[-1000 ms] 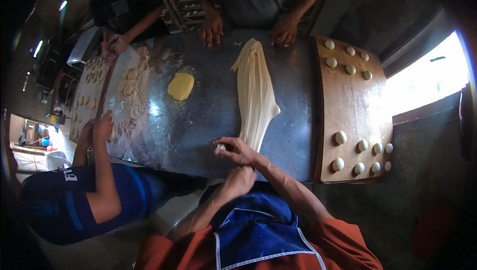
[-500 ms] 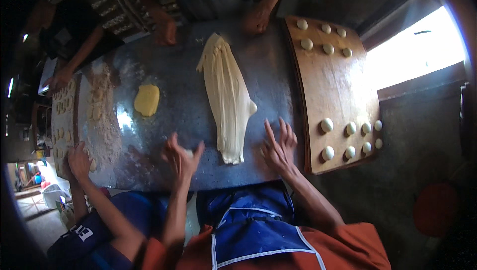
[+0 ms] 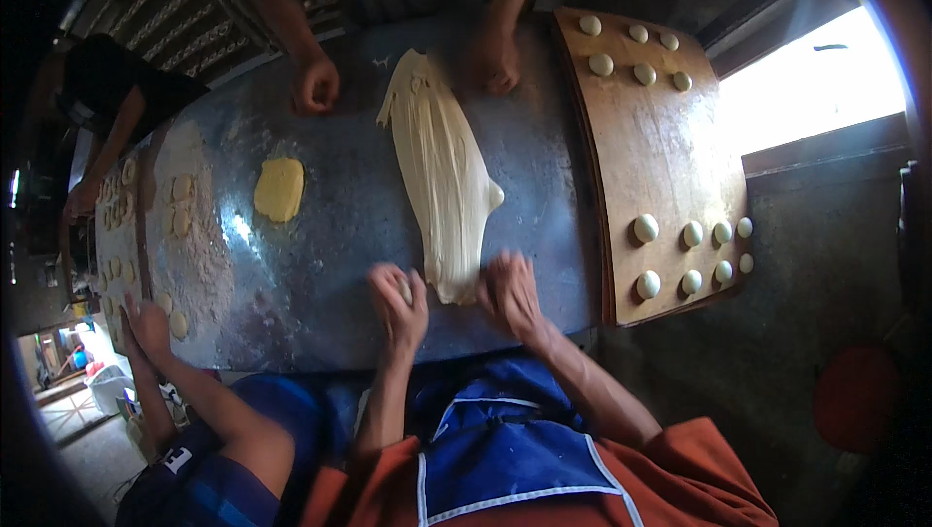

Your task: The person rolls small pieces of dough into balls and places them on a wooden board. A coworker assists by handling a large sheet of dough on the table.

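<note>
A long, stretched sheet of pale dough [image 3: 442, 178] lies lengthwise on the dark metal table [image 3: 349, 207], with folds running along it. My left hand [image 3: 398, 312] is curled just left of its near end, closed around a small pale piece of dough [image 3: 405, 288]. At the sheet's near right corner is my right hand [image 3: 513, 302], its fingers bent in and slightly blurred. Whatever lies under those fingers is hidden. A flattened yellow lump [image 3: 280, 189] rests farther left, apart from both hands.
On the right, a wooden board [image 3: 670, 158] carries several round dough balls [image 3: 646, 228]. A person opposite holds both hands [image 3: 316, 85] over the far edge. Another person's hand [image 3: 148, 328] works at left beside floured dough rounds [image 3: 182, 207] and a filled tray [image 3: 116, 236].
Both my hands have come inward to the sheet's near end, and their spread fingers have curled in. The opposite person's hands have moved nearer. The view has shifted slightly.
</note>
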A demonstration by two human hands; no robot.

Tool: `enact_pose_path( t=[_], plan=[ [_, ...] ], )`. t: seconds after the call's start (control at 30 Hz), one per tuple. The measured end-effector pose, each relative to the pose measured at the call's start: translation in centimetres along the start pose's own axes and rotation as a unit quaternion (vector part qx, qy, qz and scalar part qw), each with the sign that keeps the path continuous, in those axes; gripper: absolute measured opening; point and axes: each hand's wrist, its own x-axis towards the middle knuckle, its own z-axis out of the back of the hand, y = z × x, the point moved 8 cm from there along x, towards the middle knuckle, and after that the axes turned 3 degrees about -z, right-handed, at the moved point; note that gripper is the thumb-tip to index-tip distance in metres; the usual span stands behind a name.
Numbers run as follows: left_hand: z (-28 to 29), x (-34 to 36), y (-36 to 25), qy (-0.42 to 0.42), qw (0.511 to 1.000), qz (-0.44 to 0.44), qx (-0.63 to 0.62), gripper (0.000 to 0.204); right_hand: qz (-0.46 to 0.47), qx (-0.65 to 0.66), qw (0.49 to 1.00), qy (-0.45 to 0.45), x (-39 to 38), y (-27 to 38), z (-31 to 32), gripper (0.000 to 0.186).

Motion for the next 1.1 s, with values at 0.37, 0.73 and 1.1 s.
enact_pose_path(
  t=[0.37,0.73,1.1],
  plan=[
    [0.3,-2.6,-1.6,0.079,0.990,-0.106,0.039,0.026,-0.093,0.046,0.994,0.028,-5.1,-2.4,-0.2,0.045],
    [1.9,-2.5,-0.3,0.106,0.980,-0.160,0.048,0.032,-0.030,0.097,0.992,0.071,-5.9,-6.4,1.0,0.033],
    [4.8,-1.4,2.2,0.115,0.975,-0.180,0.059,0.032,-0.041,-0.074,0.992,0.089,-6.3,-8.8,1.8,0.032]
  ],
)
